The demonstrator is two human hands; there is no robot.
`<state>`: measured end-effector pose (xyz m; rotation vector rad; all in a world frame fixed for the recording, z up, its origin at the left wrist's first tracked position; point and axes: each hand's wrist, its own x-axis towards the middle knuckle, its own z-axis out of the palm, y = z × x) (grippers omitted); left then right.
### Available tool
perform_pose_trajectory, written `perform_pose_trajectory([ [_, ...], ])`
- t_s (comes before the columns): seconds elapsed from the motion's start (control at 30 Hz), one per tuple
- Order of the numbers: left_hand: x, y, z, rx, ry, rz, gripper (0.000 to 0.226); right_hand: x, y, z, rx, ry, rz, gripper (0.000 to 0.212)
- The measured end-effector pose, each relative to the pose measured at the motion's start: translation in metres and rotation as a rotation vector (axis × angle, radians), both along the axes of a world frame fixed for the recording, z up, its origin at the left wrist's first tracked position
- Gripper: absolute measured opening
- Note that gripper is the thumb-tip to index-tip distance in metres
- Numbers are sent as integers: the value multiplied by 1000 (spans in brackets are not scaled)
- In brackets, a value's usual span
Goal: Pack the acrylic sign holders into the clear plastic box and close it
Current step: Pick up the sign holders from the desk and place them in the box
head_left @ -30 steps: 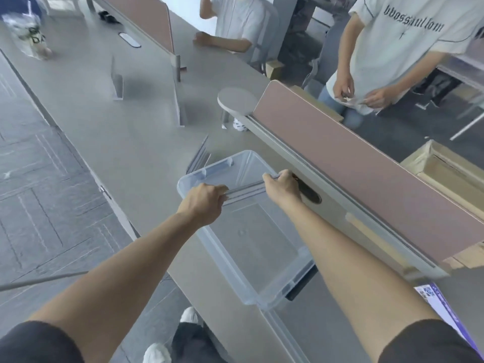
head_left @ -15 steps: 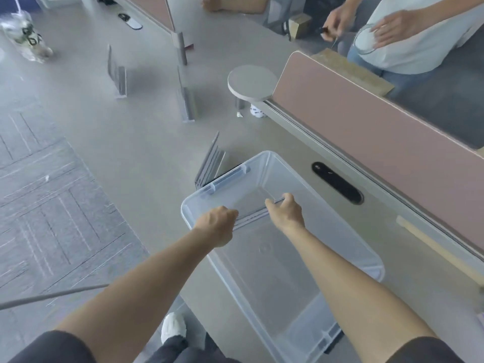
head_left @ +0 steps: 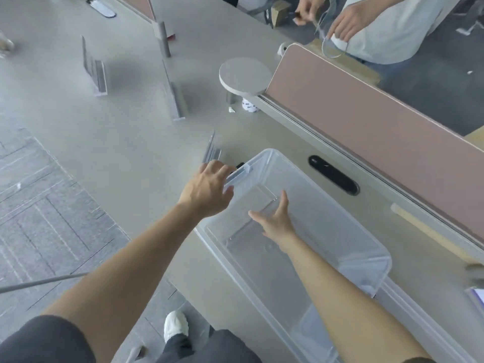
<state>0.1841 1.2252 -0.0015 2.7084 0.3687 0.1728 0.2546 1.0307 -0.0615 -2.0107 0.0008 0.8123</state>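
The clear plastic box [head_left: 340,205] stands open on the grey desk in front of me. One clear acrylic sign holder [head_left: 243,229] lies on its floor at the far end. My right hand [head_left: 275,221] is inside the box just over that holder, fingers spread and holding nothing. My left hand [head_left: 207,189] hovers over the box's far left corner and latch with its fingers loosely apart and empty. Just beyond its fingertips a small stack of sign holders [head_left: 211,150] leans on the desk. Two more sign holders [head_left: 95,72] [head_left: 174,98] stand farther back.
A pink divider panel [head_left: 366,106] runs along the right, with a round grey disc [head_left: 245,76] at its end and a black cable slot [head_left: 332,178] beside the box. A person [head_left: 379,22] stands behind the divider. The desk edge and carpet lie to the left.
Both hands lowered a sign holder into the box and let go of it. My left hand then moved out toward the stack by the box's far corner.
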Motion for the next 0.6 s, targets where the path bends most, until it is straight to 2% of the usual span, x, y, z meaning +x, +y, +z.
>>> perform_pose_trajectory([
  [0.1,0,8,-15,20,190,-46,62,-9,8,-8,4,-7,111,120],
  [0.17,-2,10,-24,-20,206,-31,67,-8,10,-15,62,36,99,119],
  [0.3,2,11,-28,-191,191,163,69,-3,9,-25,126,17,98,119],
  [0.6,5,2,-23,-39,257,153,51,-4,32,-31,400,151,-44,111],
])
